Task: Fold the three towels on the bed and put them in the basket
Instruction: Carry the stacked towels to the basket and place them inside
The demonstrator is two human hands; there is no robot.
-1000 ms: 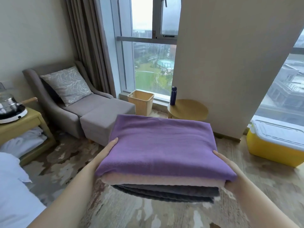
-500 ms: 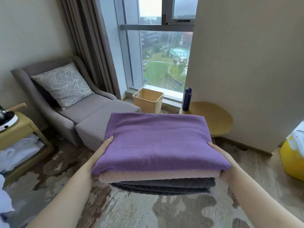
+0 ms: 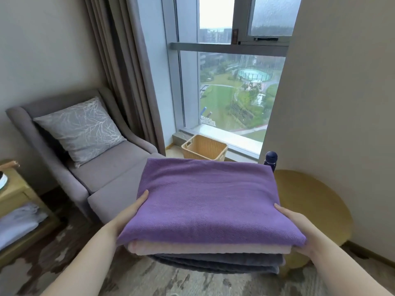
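A stack of towels [image 3: 205, 212], three folded and squared, is carried in the air between a person's two bare hands, on the near side of the basket [image 3: 204, 149] and not yet in it; the stack's far edge covers the basket's lower part in this view. A purple towel [image 3: 209, 189] lies on top, a pale pink towel [image 3: 209, 249] in the middle and a dark grey towel [image 3: 215, 263] at the bottom. The left hand [image 3: 130, 214] clasps the stack's left edge, its thumb laid flat on the purple cloth; its fingers go under the pile and cannot be seen. The right hand [image 3: 299, 229] clasps the right edge in the same way, thumb pressed on top and the rest of the hand wrapped round the near corner and beneath. The woven basket stands open on the floor at the foot of the window [image 3: 233, 92]. Left of the basket is a grey armchair [image 3: 119, 174] with a patterned cushion [image 3: 79, 129] propped against its back, and a brown curtain [image 3: 124, 71] hangs between them. Just right of the basket a dark bottle [image 3: 271, 160] stands on a round table [image 3: 310, 201], the table reaching nearer than the basket. A mottled carpet [image 3: 149, 278] covers the floor on the near side of the basket, under the stack.
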